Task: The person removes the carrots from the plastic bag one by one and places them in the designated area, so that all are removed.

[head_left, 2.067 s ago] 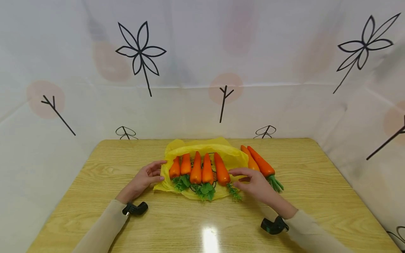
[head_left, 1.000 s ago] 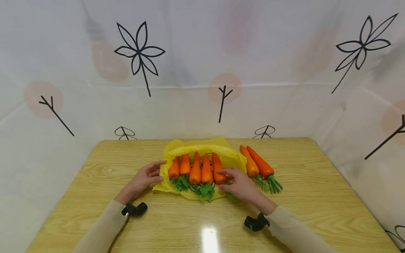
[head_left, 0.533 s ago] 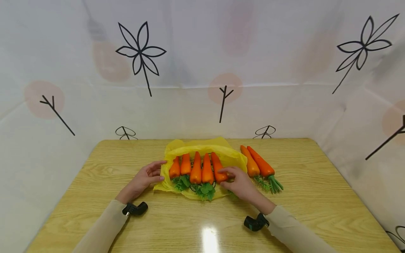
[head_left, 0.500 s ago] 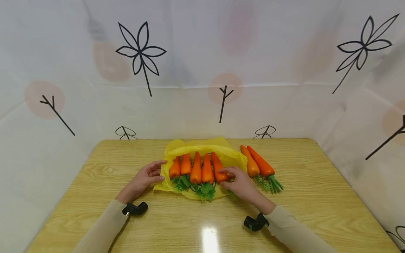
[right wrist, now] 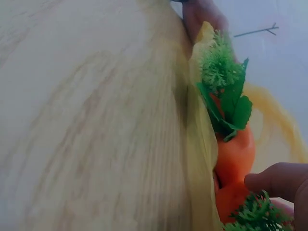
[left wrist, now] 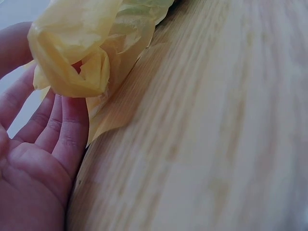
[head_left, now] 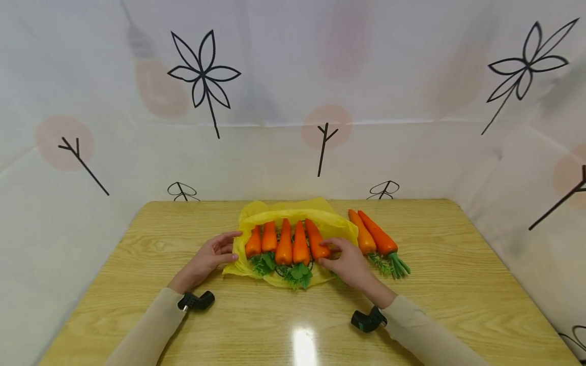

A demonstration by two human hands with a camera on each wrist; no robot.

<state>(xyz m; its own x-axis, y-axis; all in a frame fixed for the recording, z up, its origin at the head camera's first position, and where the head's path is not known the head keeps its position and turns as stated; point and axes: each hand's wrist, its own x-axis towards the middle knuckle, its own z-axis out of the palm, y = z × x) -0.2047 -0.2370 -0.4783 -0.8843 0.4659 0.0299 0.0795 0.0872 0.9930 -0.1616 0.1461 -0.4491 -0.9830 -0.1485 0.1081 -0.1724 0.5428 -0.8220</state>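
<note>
Several orange carrots with green tops lie side by side in an open yellow plastic bag [head_left: 293,212], tips toward the wall. My left hand [head_left: 210,258] holds the bag's left edge; in the left wrist view its fingers [left wrist: 74,126] curl behind the crumpled plastic. On the right, the thumb and forefinger of my right hand [head_left: 350,262] grip the thick end of the rightmost carrot [head_left: 315,236]. That carrot's leaves are mostly hidden under the hand. The right wrist view shows the thumb against an orange carrot, with green leaves [right wrist: 238,108] beyond.
Two more carrots [head_left: 378,234] lie on the wooden table [head_left: 256,325] just right of the bag. A pale patterned cloth [head_left: 274,162] hangs behind the table and at its sides. Each wrist carries a black camera mount [head_left: 197,300].
My right hand has moved left and the rightmost carrot has shifted slightly left, closer to its neighbour. Over the last half second hardly anything moves. My left hand stays at the bag's edge.
</note>
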